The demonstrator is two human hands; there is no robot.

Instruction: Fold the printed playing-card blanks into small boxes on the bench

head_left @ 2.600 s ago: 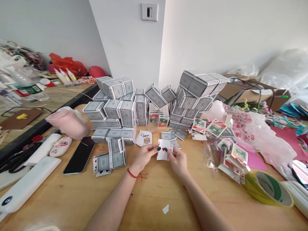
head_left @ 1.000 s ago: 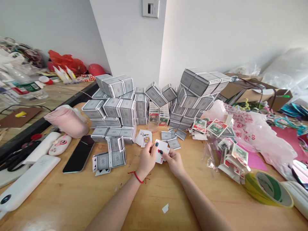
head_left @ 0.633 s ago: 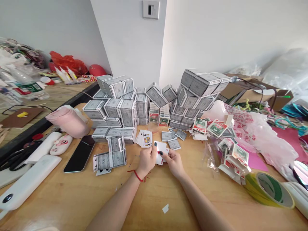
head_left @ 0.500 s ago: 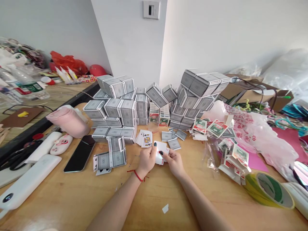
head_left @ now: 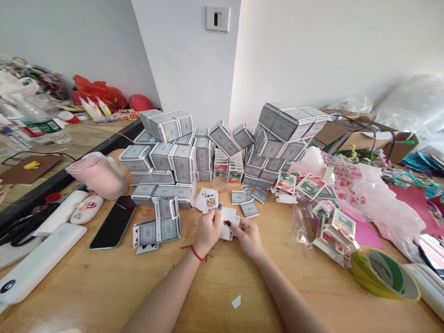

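Observation:
My left hand (head_left: 209, 230) is closed on the left edge of some playing cards (head_left: 227, 230), face up, with red pips showing. From the other side my right hand (head_left: 249, 235) pinches the same cards, its thumb lying across the top face. How many cards are held I cannot tell. Just beyond my left hand lies a fanned pile of face-up cards (head_left: 208, 200) with a king-like picture card on top. Several folded grey-backed cards (head_left: 247, 201) rest on the table past my right hand. A small structure of folded cards (head_left: 163, 223) sits to the left.
Stacked card blocks (head_left: 173, 159) rise at the back left, others (head_left: 277, 138) at the back right. Card boxes (head_left: 312, 185) and plastic bags lie to the right, near yellow tape (head_left: 385, 274). A phone (head_left: 113, 223) and white device (head_left: 41, 261) lie left.
The held cards have turned flatter, and more of the front card's face shows. My right thumb has slid left and down across it. The view has shifted slightly.

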